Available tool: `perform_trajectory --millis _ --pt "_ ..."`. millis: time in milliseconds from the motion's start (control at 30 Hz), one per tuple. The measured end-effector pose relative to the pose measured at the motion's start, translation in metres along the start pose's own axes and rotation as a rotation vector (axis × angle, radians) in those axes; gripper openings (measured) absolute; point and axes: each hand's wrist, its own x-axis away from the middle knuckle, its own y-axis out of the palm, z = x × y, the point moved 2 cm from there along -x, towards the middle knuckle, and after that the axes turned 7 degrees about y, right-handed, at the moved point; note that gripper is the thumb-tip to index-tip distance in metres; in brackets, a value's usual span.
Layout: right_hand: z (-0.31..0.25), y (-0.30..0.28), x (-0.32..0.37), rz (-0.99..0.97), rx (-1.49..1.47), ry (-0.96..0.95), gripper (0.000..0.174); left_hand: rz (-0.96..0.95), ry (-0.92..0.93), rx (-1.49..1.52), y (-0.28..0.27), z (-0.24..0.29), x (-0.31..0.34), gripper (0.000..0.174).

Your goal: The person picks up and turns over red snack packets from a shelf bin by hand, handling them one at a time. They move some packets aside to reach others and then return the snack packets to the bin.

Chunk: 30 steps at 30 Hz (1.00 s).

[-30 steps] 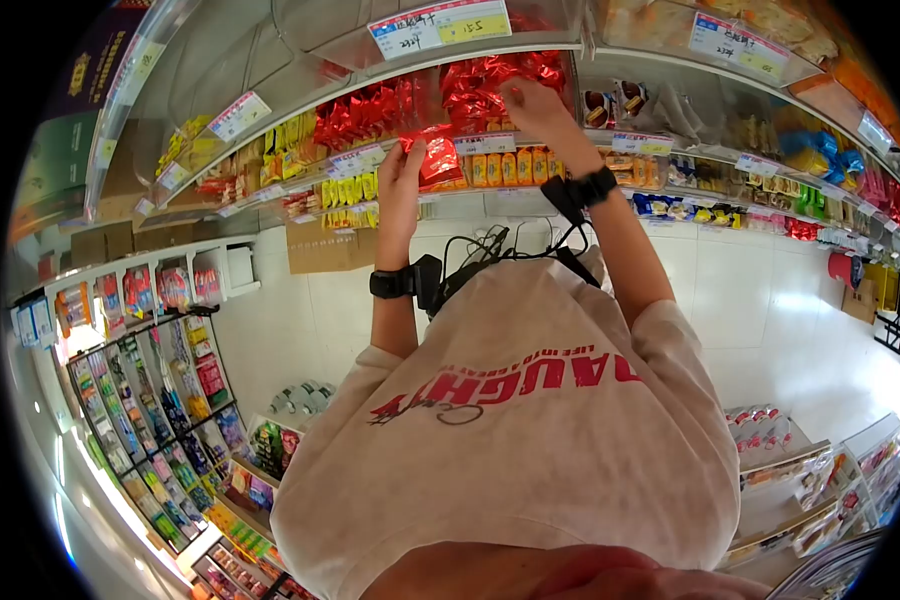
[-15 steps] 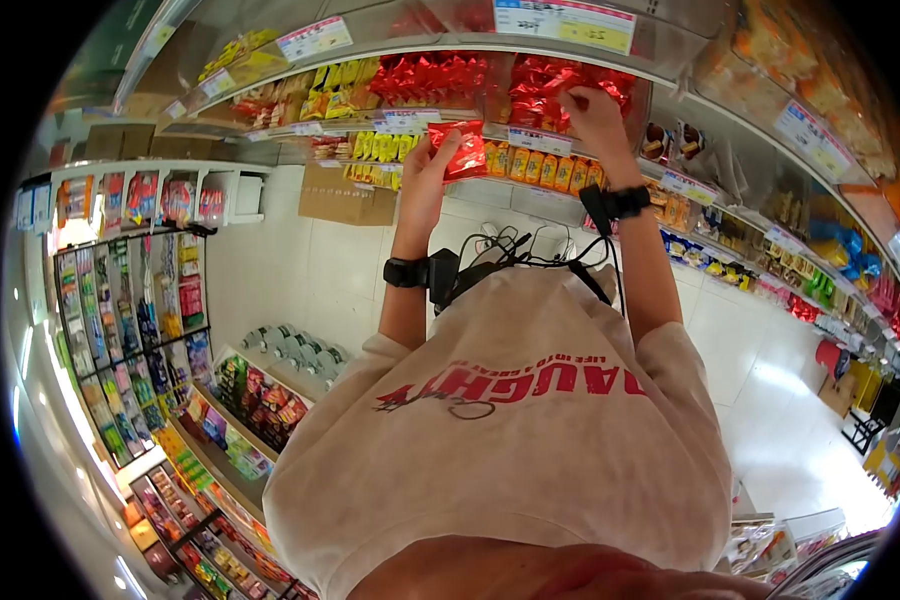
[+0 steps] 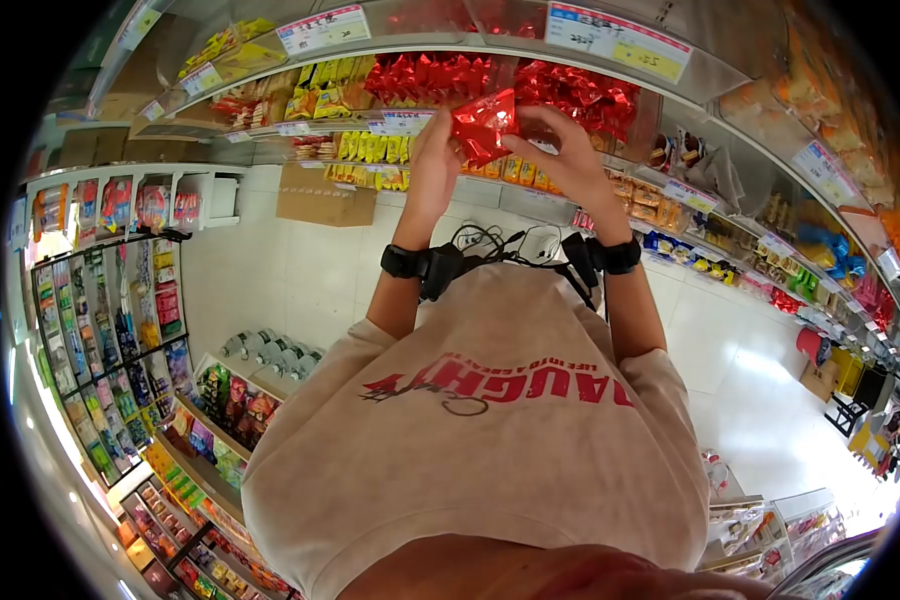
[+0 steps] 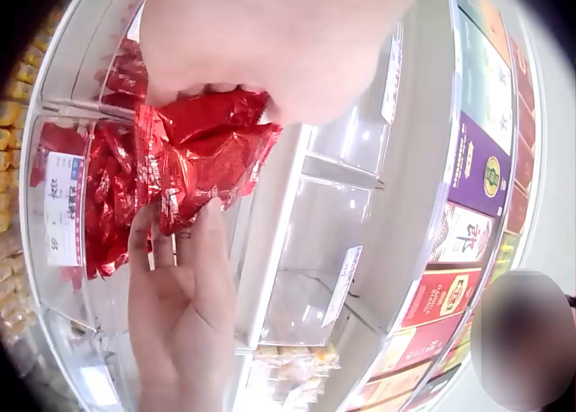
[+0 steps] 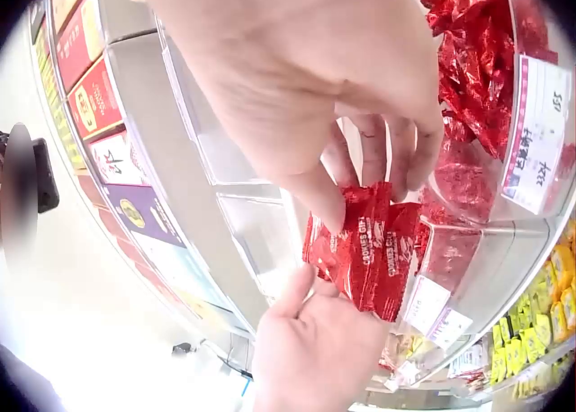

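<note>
Two overlapping red foil packets (image 3: 484, 128) (image 4: 211, 164) (image 5: 364, 250) are held between the hands in front of the shelf. My left hand (image 3: 433, 168) (image 4: 270, 43) (image 5: 315, 344) grips them from one side, its curled fingers partly hidden behind the foil in the left wrist view. On the other side my right hand (image 3: 570, 165) (image 4: 184, 313) (image 5: 324, 88) pinches their edge between thumb and fingers. Behind them, clear bins hold more red packets (image 3: 580, 95) (image 4: 110, 196) (image 5: 477, 70).
Yellow packets (image 3: 335, 88) fill the bin to the left, and orange ones stand on the lower shelf. Price labels (image 3: 620, 42) line the shelf edges. A cardboard box (image 3: 325, 195) sits below the shelf at the left. Boxed goods (image 4: 481, 164) stand on another shelf.
My right hand has come away from the red bin toward the left and now touches the packets. My left hand has moved slightly right with its packet; the view has shifted.
</note>
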Motion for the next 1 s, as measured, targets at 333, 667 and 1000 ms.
perform_trajectory --millis 333,667,1000 --pt "-0.052 0.062 -0.035 -0.139 -0.029 0.024 0.045 -0.262 0.362 -0.562 -0.046 0.064 -0.028 0.038" --pt "-0.046 0.139 -0.129 -0.001 0.800 -0.319 0.044 0.031 0.442 -0.773 -0.144 0.126 -0.045 0.032" --pt "0.001 0.163 -0.189 -0.276 0.620 0.087 0.048 -0.220 0.815 -1.262 -0.128 0.129 -0.040 0.029"
